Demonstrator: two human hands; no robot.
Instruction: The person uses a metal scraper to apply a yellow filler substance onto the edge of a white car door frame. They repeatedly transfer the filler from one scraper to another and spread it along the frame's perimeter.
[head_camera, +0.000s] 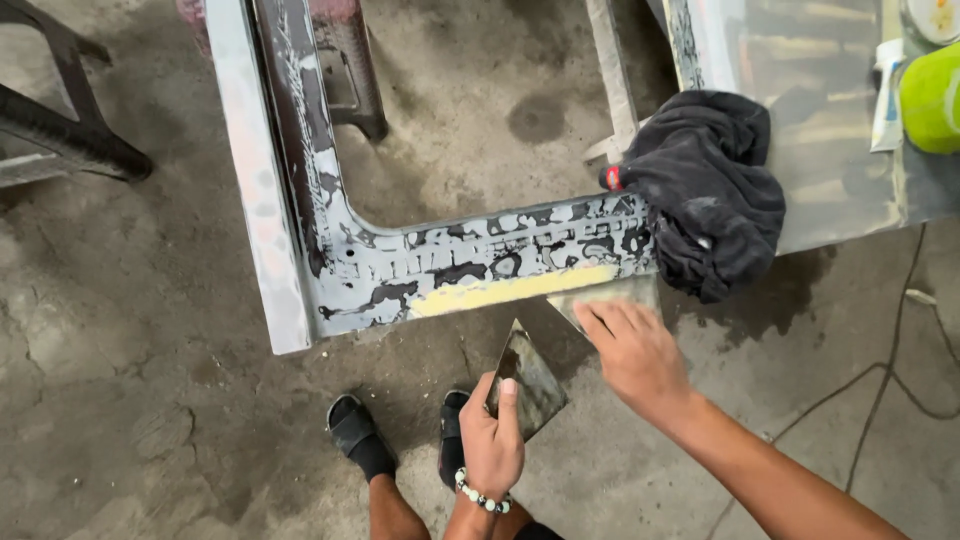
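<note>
Pressing a thin metal spreader (612, 296) flat against the lower edge of a stripped car-body panel (480, 262), the right hand (632, 352) has its fingers laid on the blade, pinning it to the metal beside a pale yellow band of filler (515, 288). Left hand (492, 440), beaded bracelet (480, 496) at the wrist, pinches a second square metal plate (528, 385) between thumb and fingers, held clear below the panel. Dark rag (710, 190) draped over the panel's right corner. Yellow-green container (930, 98) sits far right. Sandalled feet (400, 435) on stained concrete floor (120, 380).
</note>
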